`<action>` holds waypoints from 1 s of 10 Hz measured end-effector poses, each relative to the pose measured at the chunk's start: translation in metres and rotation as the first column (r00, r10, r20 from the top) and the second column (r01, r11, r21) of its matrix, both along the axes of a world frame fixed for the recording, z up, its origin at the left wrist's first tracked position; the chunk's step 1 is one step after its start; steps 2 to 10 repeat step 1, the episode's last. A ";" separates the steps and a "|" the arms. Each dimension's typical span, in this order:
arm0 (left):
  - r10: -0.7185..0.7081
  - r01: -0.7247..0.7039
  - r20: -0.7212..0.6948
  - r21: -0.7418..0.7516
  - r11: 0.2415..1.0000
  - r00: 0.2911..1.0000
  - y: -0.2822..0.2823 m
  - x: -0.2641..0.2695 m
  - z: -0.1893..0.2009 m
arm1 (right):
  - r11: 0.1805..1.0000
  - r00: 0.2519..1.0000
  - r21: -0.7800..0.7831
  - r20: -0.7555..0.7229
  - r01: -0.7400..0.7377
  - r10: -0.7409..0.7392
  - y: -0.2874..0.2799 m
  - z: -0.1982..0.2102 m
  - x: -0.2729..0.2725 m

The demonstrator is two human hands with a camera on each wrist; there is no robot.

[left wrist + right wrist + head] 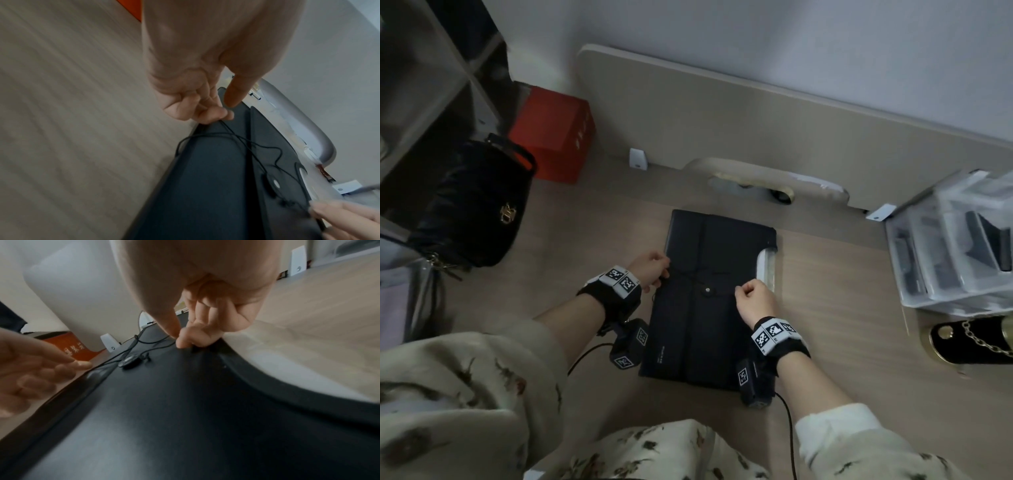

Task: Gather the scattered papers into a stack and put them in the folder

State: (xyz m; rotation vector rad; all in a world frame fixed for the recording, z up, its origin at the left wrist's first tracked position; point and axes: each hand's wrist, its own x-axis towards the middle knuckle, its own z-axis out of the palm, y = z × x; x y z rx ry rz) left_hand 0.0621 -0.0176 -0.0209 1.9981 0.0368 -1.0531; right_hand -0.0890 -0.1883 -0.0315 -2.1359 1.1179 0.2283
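Both hands' fingers [183, 340] pinching thin black string [267, 147]; closed black folder [698, 329], round button clasp [707, 290].

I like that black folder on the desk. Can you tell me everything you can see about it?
The folder is black, flat and matte, and looks like leather or plastic. It lies closed on the wooden desk. A round button sits on its flap, with a thin black string lying loose around it. The left hand touches its left edge; the right hand pinches the string. Small pale lettering near one corner is too tiny to read.
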 end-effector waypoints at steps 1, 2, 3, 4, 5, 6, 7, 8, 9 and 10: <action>0.026 -0.027 0.040 0.023 0.999 0.999 0.003 -0.002 0.000 | 0.993 0.992 0.027 0.052 0.112 -0.113 -0.003 -0.001 -0.007; 0.026 -0.027 0.040 0.023 0.999 0.999 0.003 -0.002 0.000 | 0.993 0.992 0.027 0.052 0.112 -0.113 -0.003 -0.001 -0.007; 0.026 -0.027 0.040 0.023 0.999 0.999 0.003 -0.002 0.000 | 0.993 0.992 0.027 0.052 0.112 -0.113 -0.003 -0.001 -0.007; 0.026 -0.027 0.040 0.023 0.999 0.999 0.003 -0.002 0.000 | 0.993 0.992 0.027 0.052 0.112 -0.113 -0.003 -0.001 -0.007; 0.026 -0.027 0.040 0.023 0.999 0.999 0.003 -0.002 0.000 | 0.993 0.992 0.027 0.052 0.112 -0.113 -0.003 -0.001 -0.007; 0.026 -0.027 0.040 0.023 0.999 0.999 0.003 -0.002 0.000 | 0.993 0.992 0.027 0.052 0.112 -0.113 -0.003 -0.001 -0.007; 0.026 -0.027 0.040 0.023 0.999 0.999 0.003 -0.002 0.000 | 0.993 0.992 0.027 0.052 0.112 -0.113 -0.003 -0.001 -0.007; 0.026 -0.027 0.040 0.023 0.999 0.999 0.003 -0.002 0.000 | 0.993 0.992 0.027 0.052 0.112 -0.113 -0.003 -0.001 -0.007; 0.026 -0.027 0.040 0.023 0.999 0.999 0.003 -0.002 0.000 | 0.993 0.992 0.027 0.052 0.112 -0.113 -0.003 -0.001 -0.007; 0.026 -0.027 0.040 0.023 0.999 0.999 0.003 -0.002 0.000 | 0.993 0.992 0.027 0.052 0.112 -0.113 -0.003 -0.001 -0.007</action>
